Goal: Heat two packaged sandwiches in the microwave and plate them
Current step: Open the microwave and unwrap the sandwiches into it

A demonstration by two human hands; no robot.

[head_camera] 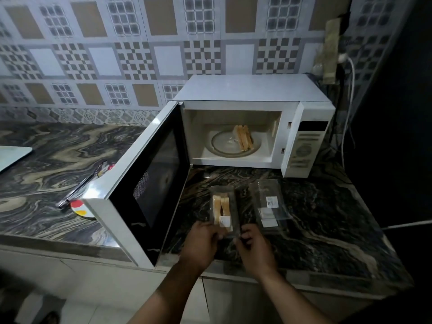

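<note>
The second packaged sandwich [223, 211] lay on the bench [327, 218], both hands pinching its near end: left hand [203, 242], right hand [254, 247]. One sandwich [243, 137] sat unwrapped in the open microwave [257, 90]. Risk: tearing abruptly could spill the bread, since the wrapper looked thin.

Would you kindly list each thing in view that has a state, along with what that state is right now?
Microwave door: swung wide open.
Unwrapped sandwich: on the turntable inside the microwave.
Packaged sandwich: still wrapped, on the counter.
Left hand: grips the package's near end.
Right hand: grips the same end.
Clear wrapper: empty, flat on the counter.
</note>
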